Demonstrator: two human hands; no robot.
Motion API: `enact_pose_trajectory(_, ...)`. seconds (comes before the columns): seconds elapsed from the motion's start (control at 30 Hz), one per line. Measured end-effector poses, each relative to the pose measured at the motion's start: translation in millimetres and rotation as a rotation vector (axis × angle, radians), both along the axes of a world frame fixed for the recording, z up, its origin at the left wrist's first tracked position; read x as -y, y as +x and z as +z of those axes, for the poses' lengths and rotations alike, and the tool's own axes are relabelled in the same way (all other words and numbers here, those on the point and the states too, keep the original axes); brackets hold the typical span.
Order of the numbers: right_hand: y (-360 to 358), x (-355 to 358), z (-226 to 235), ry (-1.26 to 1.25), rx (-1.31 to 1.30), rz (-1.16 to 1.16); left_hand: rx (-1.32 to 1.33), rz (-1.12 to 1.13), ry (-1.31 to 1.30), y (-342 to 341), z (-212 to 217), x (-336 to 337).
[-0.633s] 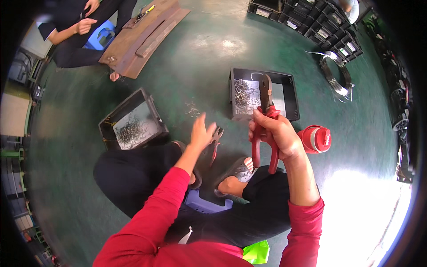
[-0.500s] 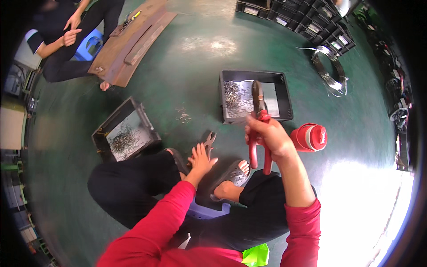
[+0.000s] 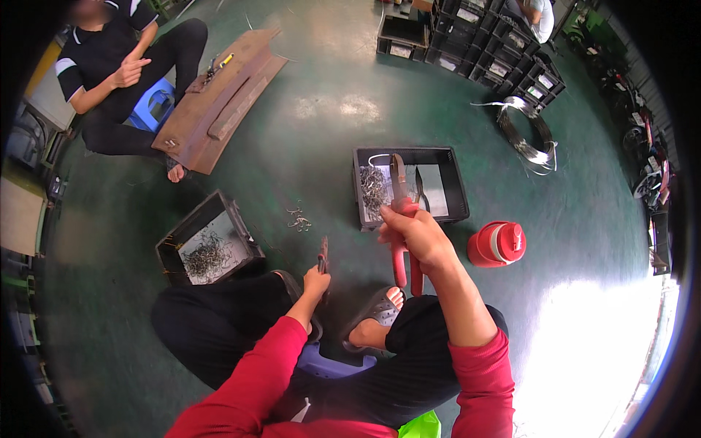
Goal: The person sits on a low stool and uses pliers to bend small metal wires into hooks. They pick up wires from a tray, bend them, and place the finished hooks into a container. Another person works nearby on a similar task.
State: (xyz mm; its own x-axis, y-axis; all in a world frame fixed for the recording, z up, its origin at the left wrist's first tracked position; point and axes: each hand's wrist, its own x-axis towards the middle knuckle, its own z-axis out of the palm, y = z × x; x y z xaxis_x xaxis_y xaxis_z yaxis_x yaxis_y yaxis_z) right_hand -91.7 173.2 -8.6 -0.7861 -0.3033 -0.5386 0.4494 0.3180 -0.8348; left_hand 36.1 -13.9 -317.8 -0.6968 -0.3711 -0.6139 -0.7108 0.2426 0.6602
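Head view: right hand (image 3: 416, 232) hides red plier handles (image 3: 406, 270).

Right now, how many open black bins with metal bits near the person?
2: one bin left of the left hand, one bin beyond the right hand. Stacked crates farther off uncounted.

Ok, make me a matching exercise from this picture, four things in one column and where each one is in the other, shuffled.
Things:
1. red-handled cutters
2. small pliers
3. red jug
4. wire coil

Places:
A. on the floor, far right, near the stacked crates
B. on the floor by the left hand
C. held up in the right hand
D. standing right of the open black bin

Pairs: 1-C, 2-B, 3-D, 4-A
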Motion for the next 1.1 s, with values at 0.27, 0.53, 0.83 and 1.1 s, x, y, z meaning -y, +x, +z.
enact_pose_trajectory(0.27,2,16,0,0.215,-0.375,0.107,-0.693,0.198,0.568,-36,178,-5)
enact_pose_trajectory(0.53,13,26,6,0.307,-0.422,0.039,-0.960,-0.081,-0.283,-21,255,-16)
enact_pose_trajectory(0.83,20,34,16,0.343,-0.406,0.032,-0.961,-0.068,-0.255,-19,261,-22)
enact_pose_trajectory(1.1,24,43,21,0.391,-0.395,0.043,-0.999,-0.063,-0.374,-21,263,-21)
